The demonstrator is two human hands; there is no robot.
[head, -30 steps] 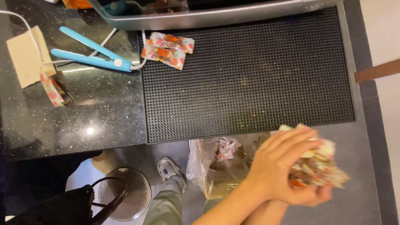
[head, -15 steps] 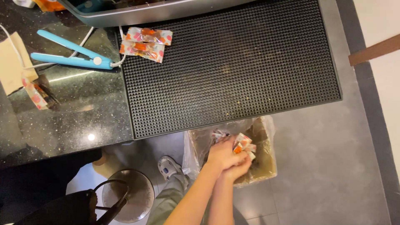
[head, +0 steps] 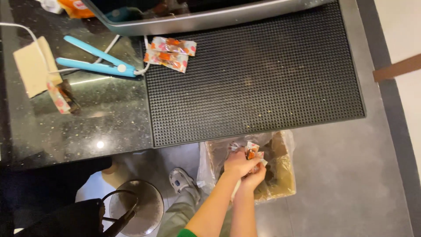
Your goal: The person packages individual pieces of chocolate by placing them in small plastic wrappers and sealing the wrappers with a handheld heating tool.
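Head view, looking straight down. Both hands are low in the frame, at about 6 o'clock, pressed together over the cardboard box lined with clear plastic (head: 280, 175) that stands on the grey floor just below the desk edge. The left hand (head: 237, 164) lies cupped on top, the right hand (head: 253, 176) closes from beneath, and between them they clamp a bunch of small orange-and-white printed snack sachets (head: 251, 150), whose ends stick out toward 12 o'clock. The bunch sits inside the box mouth, above the liner.

To handle this well, in my judgement, the palms should stay low over the liner and part only once well within the box walls, so no sachet slips past the rim onto the floor.

At 12 o'clock the black ribbed rubber mat (head: 263, 74) covers the dark speckled stone desk (head: 101, 127). Two more sachets of the same print (head: 169, 52) lie on the mat's corner at 11 o'clock, touching each other. At 10 o'clock rests a light-blue clamp-shaped heat sealer with a white cord (head: 94, 61), beside a tan cardboard scrap (head: 34, 66). A round metal stool seat (head: 133, 208) shows at 7 o'clock.
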